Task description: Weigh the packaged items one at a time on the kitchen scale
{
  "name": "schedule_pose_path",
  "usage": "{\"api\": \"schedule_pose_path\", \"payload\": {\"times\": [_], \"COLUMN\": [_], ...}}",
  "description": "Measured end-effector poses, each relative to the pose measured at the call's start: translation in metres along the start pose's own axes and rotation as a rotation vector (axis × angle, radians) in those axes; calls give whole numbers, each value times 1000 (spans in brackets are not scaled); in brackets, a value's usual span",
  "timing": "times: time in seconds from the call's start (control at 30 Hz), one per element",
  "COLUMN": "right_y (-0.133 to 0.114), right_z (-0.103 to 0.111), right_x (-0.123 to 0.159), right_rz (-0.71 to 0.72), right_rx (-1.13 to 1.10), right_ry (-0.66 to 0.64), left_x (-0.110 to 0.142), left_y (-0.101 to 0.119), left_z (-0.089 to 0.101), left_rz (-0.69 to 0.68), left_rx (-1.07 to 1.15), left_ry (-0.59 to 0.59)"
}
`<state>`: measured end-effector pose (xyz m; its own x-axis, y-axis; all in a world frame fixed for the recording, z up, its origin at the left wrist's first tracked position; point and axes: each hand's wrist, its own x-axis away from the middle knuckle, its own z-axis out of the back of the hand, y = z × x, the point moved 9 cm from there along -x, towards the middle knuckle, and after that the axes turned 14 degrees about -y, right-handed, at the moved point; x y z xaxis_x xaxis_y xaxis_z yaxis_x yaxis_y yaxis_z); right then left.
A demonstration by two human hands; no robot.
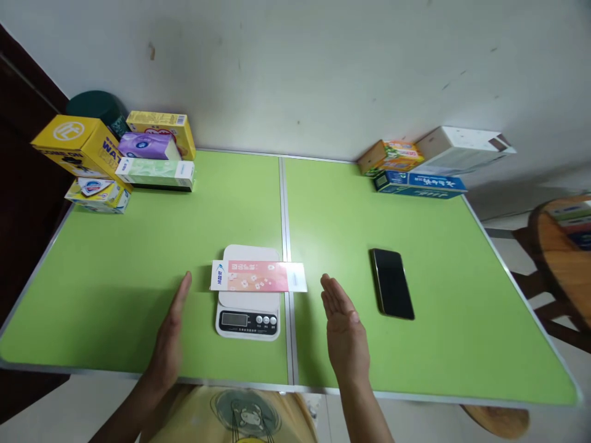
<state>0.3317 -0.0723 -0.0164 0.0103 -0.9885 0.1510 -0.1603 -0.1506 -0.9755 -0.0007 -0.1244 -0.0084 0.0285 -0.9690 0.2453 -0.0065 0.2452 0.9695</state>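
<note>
A white kitchen scale (249,301) with a small display and several buttons stands on the green table. Across its platform lies a long pink-and-white box (258,276), its ends reaching past both sides of the scale. My left hand (169,338) is held edge-on to the left of the scale, fingers stretched out, holding nothing. To the right of the box, my right hand (345,326) is likewise stretched out with its palm turned inward, touching nothing. A black smartphone (392,283) lies flat further right.
At the back left stand a yellow box (78,141), a purple pack (148,146), a green-and-white box (156,172), a soap box (99,194) and a dark green canister (98,107). Back right holds a blue box (420,184), an orange box (392,156) and a white box (462,151).
</note>
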Motion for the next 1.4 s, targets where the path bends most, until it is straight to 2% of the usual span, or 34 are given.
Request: {"api": "schedule_pose_path", "payload": {"times": [0.17, 0.33, 0.47, 0.53, 0.6, 0.7, 0.8, 0.93, 1.03, 1.13, 1.3, 1.4], "right_y": [3, 21, 21, 9, -8, -36, -51, -49, -40, -31, -23, -23], "right_z": [-21, -32, -41, -56, -79, -128, -185, -252, -283, -300, -323, -330], "right_x": [-1, 3, 1, -11, -33, -81, -135, -193, -219, -227, -220, -220], "right_rz": [3, -44, -74, -64, -45, 1, 14, 26, 25, 18, 31, 10], "right_rx": [30, 47, 63, 65, 77, 129, 178, 193, 207, 211, 225, 237], "right_ry": [-38, -65, -110, -176, -262, -380, -465, -546, -560, -555, -618, -622], "left_x": [5, 5, -6, -20, -41, -82, -126, -179, -207, -220, -224, -226], "left_y": [-8, -11, -2, 13, 33, 67, 94, 104, 100, 89, 70, 68], "left_z": [-22, -39, -36, -23, -2, 38, 84, 146, 175, 181, 161, 152], "left_rz": [66, 103, 54, -16, -93, -193, -255, -263, -244, -218, -224, -233], "left_rx": [22, -9, -5, -3, -17, -59, -124, -149, -139, -135, -148, -150], "left_ry": [7, -35, -13, 21, 68, 152, 248, 369, 403, 415, 391, 354]}}
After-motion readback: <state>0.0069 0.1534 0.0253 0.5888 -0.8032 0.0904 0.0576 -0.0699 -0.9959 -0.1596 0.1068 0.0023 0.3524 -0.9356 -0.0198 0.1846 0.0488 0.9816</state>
